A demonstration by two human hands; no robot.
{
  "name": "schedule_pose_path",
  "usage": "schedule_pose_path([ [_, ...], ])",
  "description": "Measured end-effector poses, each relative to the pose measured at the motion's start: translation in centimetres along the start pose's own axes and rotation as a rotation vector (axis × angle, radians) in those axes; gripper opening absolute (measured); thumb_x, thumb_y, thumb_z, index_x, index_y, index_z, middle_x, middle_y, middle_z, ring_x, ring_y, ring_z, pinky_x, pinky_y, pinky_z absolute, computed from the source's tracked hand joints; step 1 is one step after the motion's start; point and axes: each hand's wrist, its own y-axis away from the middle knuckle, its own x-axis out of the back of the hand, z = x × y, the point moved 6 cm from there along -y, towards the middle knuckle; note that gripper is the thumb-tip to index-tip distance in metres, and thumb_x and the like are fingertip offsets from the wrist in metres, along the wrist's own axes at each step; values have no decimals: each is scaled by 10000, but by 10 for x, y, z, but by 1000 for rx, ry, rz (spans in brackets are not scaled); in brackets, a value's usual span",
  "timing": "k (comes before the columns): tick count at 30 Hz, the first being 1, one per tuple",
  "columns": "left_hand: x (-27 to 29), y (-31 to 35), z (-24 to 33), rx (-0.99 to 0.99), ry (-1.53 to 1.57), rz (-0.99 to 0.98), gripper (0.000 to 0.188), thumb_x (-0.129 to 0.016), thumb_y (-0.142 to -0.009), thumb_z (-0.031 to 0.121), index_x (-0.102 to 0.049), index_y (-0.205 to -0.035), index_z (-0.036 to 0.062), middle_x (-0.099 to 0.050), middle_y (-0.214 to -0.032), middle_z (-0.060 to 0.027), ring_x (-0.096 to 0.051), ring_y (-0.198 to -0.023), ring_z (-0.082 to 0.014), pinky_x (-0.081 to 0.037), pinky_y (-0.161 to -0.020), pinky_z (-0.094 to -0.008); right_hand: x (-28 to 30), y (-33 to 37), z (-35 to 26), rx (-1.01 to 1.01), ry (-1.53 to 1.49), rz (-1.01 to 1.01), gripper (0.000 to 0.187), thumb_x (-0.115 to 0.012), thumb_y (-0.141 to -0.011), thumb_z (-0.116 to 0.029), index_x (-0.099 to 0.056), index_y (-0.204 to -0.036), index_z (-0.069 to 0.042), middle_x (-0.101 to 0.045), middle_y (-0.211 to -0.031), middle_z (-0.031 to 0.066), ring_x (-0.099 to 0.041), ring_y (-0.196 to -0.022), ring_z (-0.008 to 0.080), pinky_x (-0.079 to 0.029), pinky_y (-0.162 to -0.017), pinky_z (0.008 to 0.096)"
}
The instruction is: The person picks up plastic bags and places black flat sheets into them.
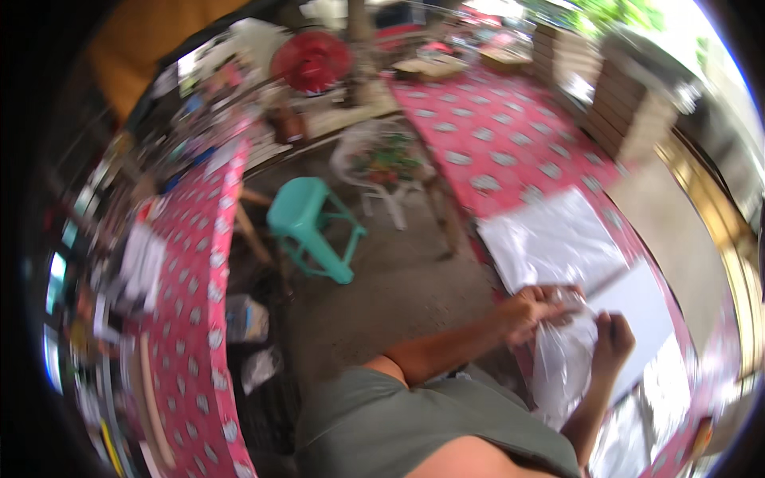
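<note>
A clear plastic bag (562, 362) hangs between my two hands over the edge of the pink patterned table on the right. My left hand (530, 313) pinches the gathered top of the bag. Closed at the bag's other side, my right hand (613, 338) grips its edge. Blur hides whether anything is inside the bag. Beyond my hands, a stack of clear plastic sheets or bags (550, 239) lies on the table, with a flat white board or sheet (633, 315) beside it.
A teal stool (307, 211) stands on the floor in the middle. Behind it, a white chair (386, 195) holds green leafy stuff. A second pink-covered table (187, 295), cluttered, runs along the left. A red fan (311, 64) stands at the back. Boxes (629, 103) line the right.
</note>
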Motion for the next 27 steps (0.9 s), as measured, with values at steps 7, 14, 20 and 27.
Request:
schedule_pose_path([
  [7,33,56,29,-166,-40,309,278,-541,-845,178,-540,-1088,41,-609,-958,-75,-595,-876,-144,-486,-684,-252,-60,0,-34,49,-129,-170,67,-536,-779,-27,-545,-728,15,-511,-597,64,-451,-516,112,-369,-496,247],
  [14,51,81,41,-459,-29,445,267,-546,-845,183,-550,-1078,53,-596,-918,-33,-557,-817,-104,-465,-698,-250,-92,5,-66,362,-100,-308,54,-584,-733,-13,-537,-722,12,-507,-559,75,-473,-510,141,-390,-497,278],
  [20,58,106,35,-487,82,405,173,-535,-851,230,-562,-914,71,-583,-850,-11,-569,-778,-107,-471,-723,-265,-115,12,-65,155,-190,-448,30,-558,-767,-11,-567,-790,7,-528,-584,76,-465,-525,104,-392,-512,243],
  [27,86,162,120,-65,-964,357,466,-594,-803,175,-366,-1175,12,-598,-889,-112,-613,-787,-188,-504,-655,-303,-113,14,-66,272,-113,-411,20,-563,-770,-15,-579,-775,-6,-545,-585,79,-437,-499,95,-377,-484,243],
])
